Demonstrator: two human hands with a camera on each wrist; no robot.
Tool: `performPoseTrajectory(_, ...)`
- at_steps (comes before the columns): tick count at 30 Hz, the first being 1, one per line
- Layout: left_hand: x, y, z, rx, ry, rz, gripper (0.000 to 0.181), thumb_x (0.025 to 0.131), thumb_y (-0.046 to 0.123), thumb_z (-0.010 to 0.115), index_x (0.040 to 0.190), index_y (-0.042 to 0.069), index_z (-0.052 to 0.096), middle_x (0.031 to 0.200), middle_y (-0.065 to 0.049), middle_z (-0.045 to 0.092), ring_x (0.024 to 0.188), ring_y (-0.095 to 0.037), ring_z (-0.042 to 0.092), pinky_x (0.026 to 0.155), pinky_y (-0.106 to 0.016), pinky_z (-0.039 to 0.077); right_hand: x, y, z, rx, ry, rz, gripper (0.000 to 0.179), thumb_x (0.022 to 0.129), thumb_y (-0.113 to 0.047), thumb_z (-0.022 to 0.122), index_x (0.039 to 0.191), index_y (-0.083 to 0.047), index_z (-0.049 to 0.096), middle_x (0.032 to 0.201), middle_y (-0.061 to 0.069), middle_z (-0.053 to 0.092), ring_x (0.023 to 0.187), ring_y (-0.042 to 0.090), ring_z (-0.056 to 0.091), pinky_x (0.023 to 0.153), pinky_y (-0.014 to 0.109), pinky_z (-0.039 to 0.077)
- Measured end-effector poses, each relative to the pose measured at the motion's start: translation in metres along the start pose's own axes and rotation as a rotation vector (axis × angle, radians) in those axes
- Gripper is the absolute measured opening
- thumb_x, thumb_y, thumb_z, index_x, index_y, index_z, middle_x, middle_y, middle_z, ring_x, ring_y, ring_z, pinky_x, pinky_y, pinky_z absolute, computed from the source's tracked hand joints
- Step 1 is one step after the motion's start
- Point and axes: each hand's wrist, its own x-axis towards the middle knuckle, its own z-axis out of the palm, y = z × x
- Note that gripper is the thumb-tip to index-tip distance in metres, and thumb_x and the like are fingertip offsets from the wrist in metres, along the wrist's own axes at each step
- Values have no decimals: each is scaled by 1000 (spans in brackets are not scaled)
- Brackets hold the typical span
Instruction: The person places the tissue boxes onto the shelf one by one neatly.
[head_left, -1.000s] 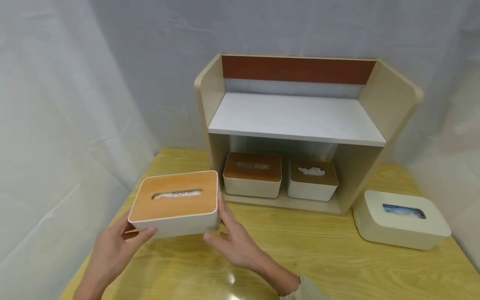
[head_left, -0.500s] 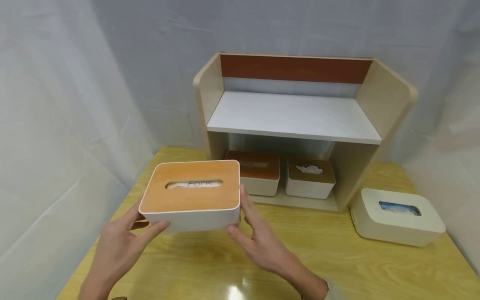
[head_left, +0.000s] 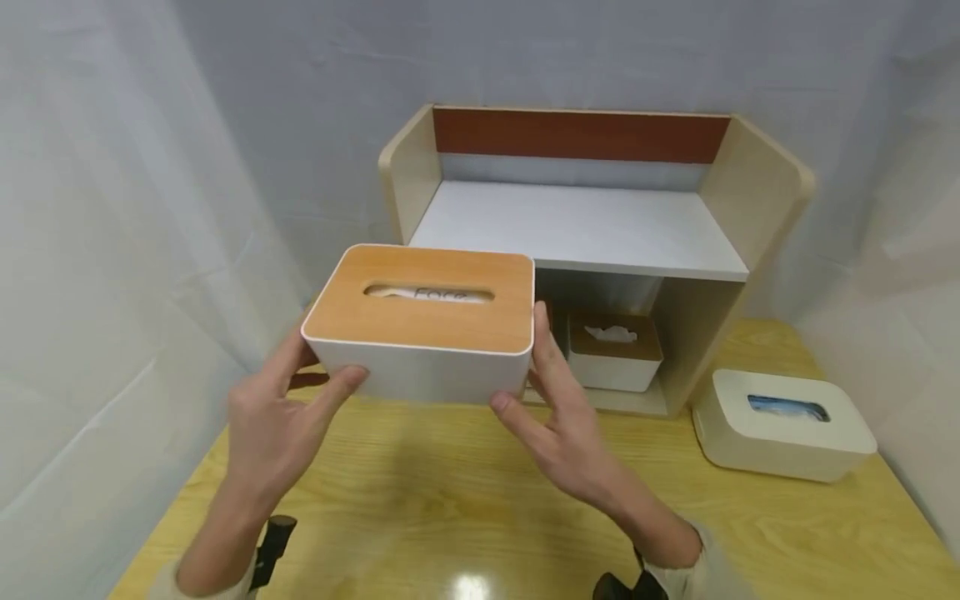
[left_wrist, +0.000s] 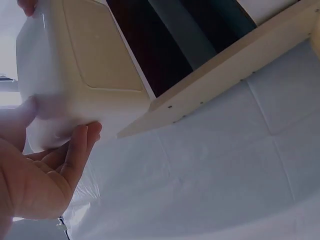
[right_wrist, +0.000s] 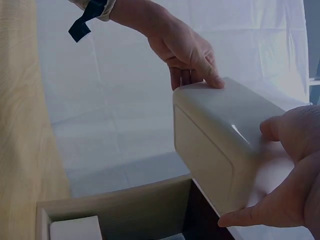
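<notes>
A white tissue box (head_left: 420, 367) with a light wood-tone lid is held up above the table in both hands. Through the slot in its lid, a pack printed "Face" shows. My left hand (head_left: 281, 417) grips the left end, thumb on the front wall and fingers around the side. At the right end my right hand (head_left: 562, 417) holds it the same way, thumb low on the front. In the left wrist view the underside of the tissue box (left_wrist: 102, 45) faces the camera. Behind the box stands a two-tier shelf (head_left: 585, 221), its white upper board partly overlapped by the lid.
On the shelf's lower level sits a smaller tissue box (head_left: 615, 354) with a brown lid; another beside it is mostly hidden. A cream tissue box (head_left: 783, 425) stands on the wooden table (head_left: 450, 500) to the right. White cloth (head_left: 112, 250) hangs around.
Both hands have raised the tissue box and carried it right, toward the shelf. It now covers most of the brown-lidded box on the lower left. The view has shifted slightly.
</notes>
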Motion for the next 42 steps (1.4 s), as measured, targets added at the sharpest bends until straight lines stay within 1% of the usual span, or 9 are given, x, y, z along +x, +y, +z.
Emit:
performPoseTrajectory(5, 22, 11, 13, -52, -4, -6, 63, 84, 6, 79, 142, 14, 56, 118, -10, 70, 95, -7, 66, 75, -11, 52, 18, -6, -21, -9, 3, -13, 98, 96, 2, 60, 159, -28, -8, 167, -8, -3, 151, 20, 16, 111, 49, 35)
performPoseTrajectory(10, 40, 16, 25, -86, -40, -9, 55, 89, 12, 75, 141, 11, 55, 114, -11, 70, 96, -19, 68, 76, -11, 51, 30, -6, -35, -5, 26, 12, 95, 98, 0, 58, 159, -29, -10, 166, -10, 1, 144, 20, 34, 107, 44, 43)
performPoseTrajectory(15, 58, 15, 37, -90, -58, -28, 53, 92, 20, 73, 140, 7, 55, 114, -10, 69, 97, -20, 67, 78, -15, 53, 41, 0, -45, 0, 50, 55, 91, 101, -9, 57, 158, -33, -10, 165, -11, 4, 140, 22, 41, 104, 48, 45)
performPoseTrajectory(21, 82, 9, 53, -92, -64, 0, 56, 93, 26, 71, 141, 4, 52, 116, -12, 69, 97, -20, 67, 78, -32, 58, 58, 9, -58, -15, 76, 75, 88, 102, -14, 56, 158, -36, -9, 164, -14, 9, 141, 20, 39, 108, 49, 41)
performPoseTrajectory(26, 90, 4, 62, -82, -54, 16, 56, 94, 26, 70, 140, 1, 52, 116, -15, 69, 96, -22, 68, 75, -36, 59, 66, 16, -63, -20, 79, 99, 87, 102, -17, 56, 156, -40, -8, 164, -14, 9, 143, 20, 36, 109, 48, 40)
performPoseTrajectory(30, 93, 1, 66, -101, -89, -20, 57, 95, 28, 68, 141, 0, 50, 118, -15, 68, 98, -22, 67, 77, -36, 59, 68, 19, -65, -41, 78, 113, 87, 102, -19, 57, 157, -37, -9, 165, -14, 6, 144, 21, 35, 109, 49, 40)
performPoseTrajectory(36, 105, -2, 70, -153, -147, -114, 55, 99, 25, 62, 147, 6, 45, 127, -14, 63, 107, -24, 64, 86, -40, 57, 82, 25, -70, -60, 94, 91, 91, 99, -18, 61, 158, -35, -6, 165, -13, 9, 145, 21, 33, 109, 48, 41)
performPoseTrajectory(39, 109, -5, 73, -201, -155, -165, 55, 99, 19, 60, 149, 7, 40, 132, -15, 59, 113, -26, 61, 92, -41, 54, 89, 29, -71, -74, 123, 86, 92, 98, -17, 64, 159, -32, -2, 165, -8, 14, 144, 23, 35, 110, 48, 40)
performPoseTrajectory(42, 111, -8, 79, -241, -136, -195, 58, 98, 13, 59, 150, 7, 35, 134, -17, 56, 116, -27, 59, 97, -42, 52, 95, 32, -71, -84, 170, 87, 91, 95, -15, 67, 160, -29, 5, 163, 2, 22, 141, 26, 39, 110, 48, 40)
